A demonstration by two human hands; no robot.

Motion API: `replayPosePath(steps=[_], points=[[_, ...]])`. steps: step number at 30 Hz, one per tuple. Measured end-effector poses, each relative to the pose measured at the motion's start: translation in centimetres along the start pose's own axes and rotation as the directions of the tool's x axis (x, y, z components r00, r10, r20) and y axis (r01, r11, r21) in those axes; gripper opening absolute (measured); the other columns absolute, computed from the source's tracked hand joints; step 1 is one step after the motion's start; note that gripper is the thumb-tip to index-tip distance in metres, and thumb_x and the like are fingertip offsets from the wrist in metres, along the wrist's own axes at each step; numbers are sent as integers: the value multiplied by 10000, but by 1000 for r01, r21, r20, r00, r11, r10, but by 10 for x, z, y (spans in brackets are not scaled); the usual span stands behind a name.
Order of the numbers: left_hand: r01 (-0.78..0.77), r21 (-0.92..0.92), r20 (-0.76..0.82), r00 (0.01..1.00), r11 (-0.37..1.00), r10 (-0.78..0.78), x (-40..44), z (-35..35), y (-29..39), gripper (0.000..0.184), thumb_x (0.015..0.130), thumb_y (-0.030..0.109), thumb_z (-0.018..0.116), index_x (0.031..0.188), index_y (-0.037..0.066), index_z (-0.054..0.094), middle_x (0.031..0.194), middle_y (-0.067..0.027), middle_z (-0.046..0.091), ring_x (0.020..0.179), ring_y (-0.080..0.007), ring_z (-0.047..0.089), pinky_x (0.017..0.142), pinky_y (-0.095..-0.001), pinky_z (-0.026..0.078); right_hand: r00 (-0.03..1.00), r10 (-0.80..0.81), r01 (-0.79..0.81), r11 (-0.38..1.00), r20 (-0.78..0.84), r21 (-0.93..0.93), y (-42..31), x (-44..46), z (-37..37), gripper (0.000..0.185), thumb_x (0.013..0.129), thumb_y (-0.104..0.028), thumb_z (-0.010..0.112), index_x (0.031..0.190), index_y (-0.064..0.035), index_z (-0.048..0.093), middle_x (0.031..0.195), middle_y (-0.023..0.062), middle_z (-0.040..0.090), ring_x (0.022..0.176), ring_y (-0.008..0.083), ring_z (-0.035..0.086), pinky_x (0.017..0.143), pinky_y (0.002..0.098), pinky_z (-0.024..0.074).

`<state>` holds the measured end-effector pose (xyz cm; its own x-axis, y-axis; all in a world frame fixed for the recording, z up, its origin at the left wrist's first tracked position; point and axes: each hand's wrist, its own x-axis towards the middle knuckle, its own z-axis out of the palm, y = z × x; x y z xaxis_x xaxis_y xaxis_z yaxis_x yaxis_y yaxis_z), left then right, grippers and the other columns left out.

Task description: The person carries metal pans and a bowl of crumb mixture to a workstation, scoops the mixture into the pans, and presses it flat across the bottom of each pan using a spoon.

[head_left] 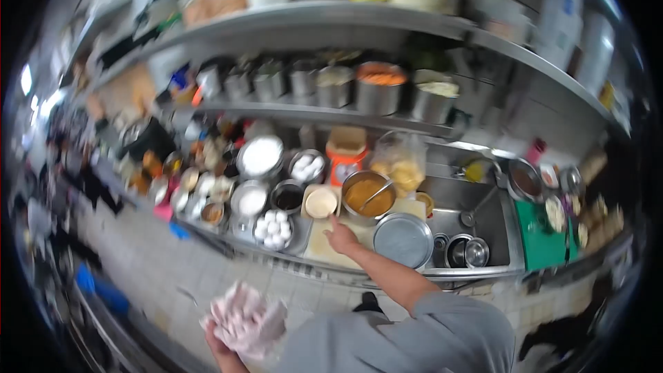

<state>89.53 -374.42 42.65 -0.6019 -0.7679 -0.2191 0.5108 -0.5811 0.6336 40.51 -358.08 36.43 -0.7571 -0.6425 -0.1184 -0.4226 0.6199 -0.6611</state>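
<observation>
Left hand (218, 347) grips the pink cloth (247, 321), near and left; right hand (342, 237) looks empty, so poke the small pale bowl (318, 215) gently

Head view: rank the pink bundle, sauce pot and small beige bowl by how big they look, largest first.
1. Pink bundle
2. Sauce pot
3. Beige bowl
Nearness may enlarge the bundle.
</observation>
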Motion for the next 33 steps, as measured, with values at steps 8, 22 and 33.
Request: replayPosePath(steps=[8,22,33], points=[[253,409,-9,962,877,-273,33,63,-19,542,994,324,571,1417,-15,576,1354,-222,640,1223,-390,645,1046,-526,537,975,-23,35,998,-221,51,10,32,19,218,948,-90,541,1125,18,607,1038,337,709,1051,506,687,920,603,525],[354,539,76,883,765,-462,93,130,-84,514,968,364,663,1359,33,619,1250,-144,668,1148,-309,651,988,-445,547,971,-165,229,856,-176,463,-48,-265,-321,166,985,-126,706,1111,-20,678,944,62,737,890,109,680,798,293,559],[317,498,115,899,807,-423,80,166,-147,371,979,335,689,1206,42,661,1166,-116,696,1089,-271,666,936,-403,565,486,-135,200,979,-864,-41,54,-380,-719,75,995,-38,686,1010,-65,618,911,-11,671,847,96,671,762,287,588]])
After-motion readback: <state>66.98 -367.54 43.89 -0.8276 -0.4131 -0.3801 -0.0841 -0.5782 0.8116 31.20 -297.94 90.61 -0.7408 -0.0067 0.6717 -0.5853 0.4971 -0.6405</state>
